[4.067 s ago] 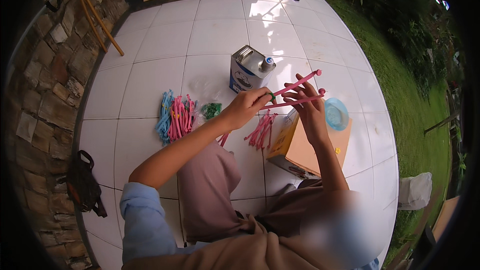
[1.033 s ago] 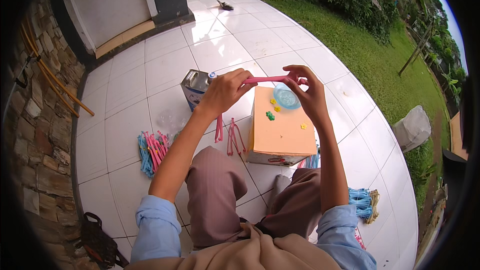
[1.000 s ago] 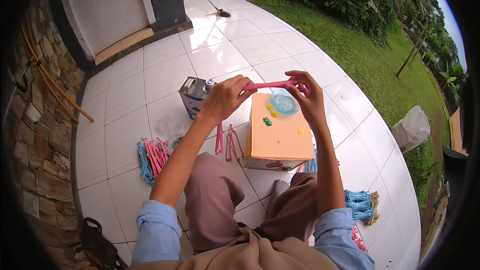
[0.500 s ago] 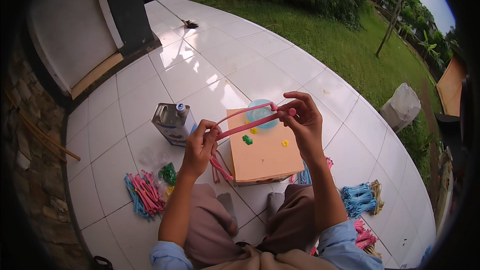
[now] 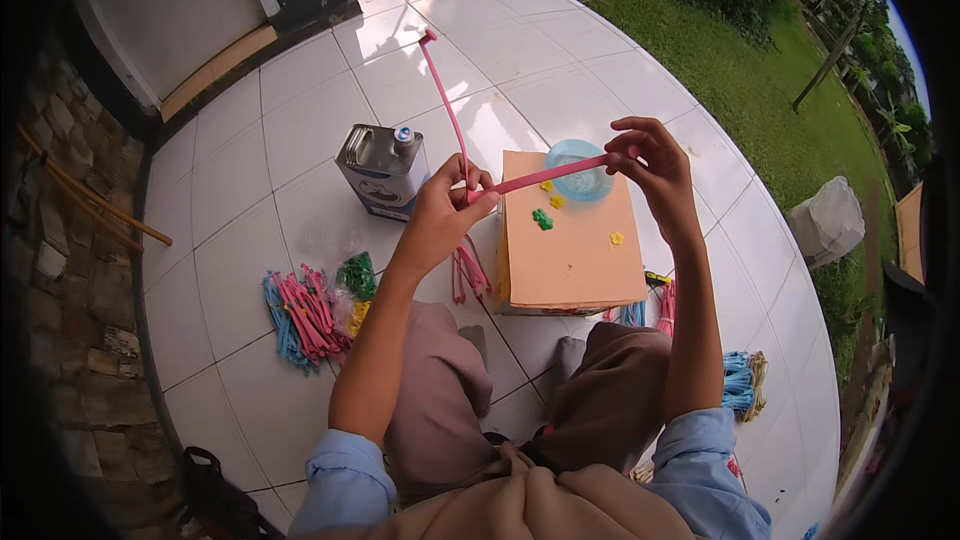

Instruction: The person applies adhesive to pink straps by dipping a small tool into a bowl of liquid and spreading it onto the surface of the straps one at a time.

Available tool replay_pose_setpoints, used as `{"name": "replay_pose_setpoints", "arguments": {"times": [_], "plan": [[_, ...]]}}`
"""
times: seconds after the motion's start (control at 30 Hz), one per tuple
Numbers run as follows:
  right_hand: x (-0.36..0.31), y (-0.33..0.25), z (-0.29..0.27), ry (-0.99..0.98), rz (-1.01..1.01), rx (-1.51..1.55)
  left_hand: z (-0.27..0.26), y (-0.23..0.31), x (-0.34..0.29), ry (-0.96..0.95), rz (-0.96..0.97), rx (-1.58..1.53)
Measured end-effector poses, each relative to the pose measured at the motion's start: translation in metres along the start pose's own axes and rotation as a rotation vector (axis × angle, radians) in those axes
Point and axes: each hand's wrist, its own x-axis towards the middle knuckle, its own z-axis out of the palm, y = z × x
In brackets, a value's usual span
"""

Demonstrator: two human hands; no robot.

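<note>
Floor tiles (image 5: 225, 235), white and shiny, spread out under the left hand (image 5: 442, 215) and the right hand (image 5: 660, 175), which pinch a pink strap (image 5: 550, 175) between them, and another pink strip (image 5: 447, 105) pokes up from the left hand. Below and between the hands sits a box (image 5: 570, 285) with a flat tan top. A bumpy stone wall (image 5: 100, 370) and a door (image 5: 180, 20) are far to the left hand's left, and green grass (image 5: 740, 110) lies past the right hand's right side.

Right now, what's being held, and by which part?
A thin pink flexible strap: the right hand pinches near one end; the left hand grips further along.
</note>
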Motion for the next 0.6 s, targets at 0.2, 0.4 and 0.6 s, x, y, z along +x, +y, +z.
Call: {"name": "replay_pose_setpoints", "arguments": {"times": [0.2, 0.4, 0.6], "plan": [[-0.018, 0.118, -0.049, -0.092, 0.307, -0.732, 0.021, -0.018, 0.005, 0.043, 0.103, 0.445], [-0.072, 0.189, -0.057, 0.017, 0.270, -0.744, 0.040, -0.017, 0.010, 0.131, 0.140, 0.436], [-0.071, 0.180, -0.051, -0.018, 0.185, -0.757, 0.042, -0.012, 0.010, 0.070, -0.074, 0.243]]}}
